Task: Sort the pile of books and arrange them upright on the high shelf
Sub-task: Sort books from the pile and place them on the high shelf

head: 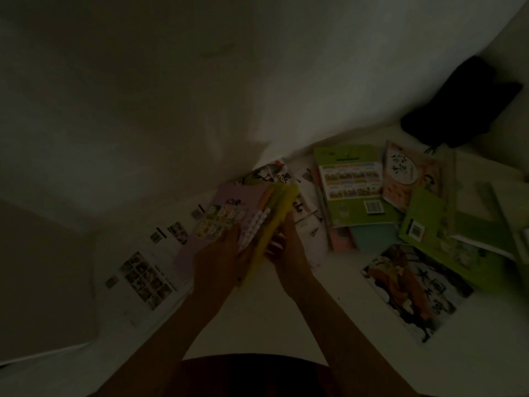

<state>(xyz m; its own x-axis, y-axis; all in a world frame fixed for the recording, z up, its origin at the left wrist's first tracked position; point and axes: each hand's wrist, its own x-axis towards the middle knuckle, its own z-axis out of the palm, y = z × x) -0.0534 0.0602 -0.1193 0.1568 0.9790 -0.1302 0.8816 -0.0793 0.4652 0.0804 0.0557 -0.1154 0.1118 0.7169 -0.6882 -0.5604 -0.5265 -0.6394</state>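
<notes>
Now your left hand (220, 253) and right hand (289, 250) have their fingers closed around a small stack of books (257, 222), held just above the worktop (257, 319). Press both sides evenly and square the edges. Other books (355, 187) lie flat at the right, and no shelf is visible.

The picture is dim. Both forearms are bare from the lower edge of the view up to the wrists, with no sleeve showing on either. The left hand (220, 253) and the right hand (289, 253) carry no glove, and no ring, watch or band can be made out in the poor light. At the bottom centre a dark garment (252, 376) with a reddish-brown tinge covers the person's body.
</notes>
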